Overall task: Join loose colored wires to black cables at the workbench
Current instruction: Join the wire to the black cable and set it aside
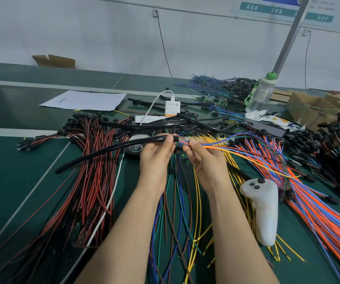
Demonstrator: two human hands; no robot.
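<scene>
**Two hands meet over a black cable at a wire-strewn table**

At the middle of the green table (21,181), a person's left hand (156,158) has its grip clamped on the end of a thick black cable (111,148), thumb and fingers curled round the sheath; the cable is lifted off the table and trails away toward 8 o'clock. The right hand (204,160), just beside the left at its 3 o'clock, has its grip pinched on a bundle of coloured wires (222,145) in orange, blue, yellow and red; the bundle meets the cable's end between the two hands and fans out toward 4 o'clock.

A pile of red and black wires (91,171) sprawls at 9 o'clock; orange and blue wires (319,212) stream across the table at 4 o'clock; yellow wires (198,201) run beneath the right forearm toward 6 o'clock. A white controller (263,210) lies on the wires at 5 o'clock; a roll of black tape (133,150) sits under the raised cable, just beside the left hand. A white charger (172,108) stands at 12 o'clock; a sheet of paper (85,100) lies at 11 o'clock; a clear bottle (261,95) with a green cap stands at 2 o'clock.
</scene>
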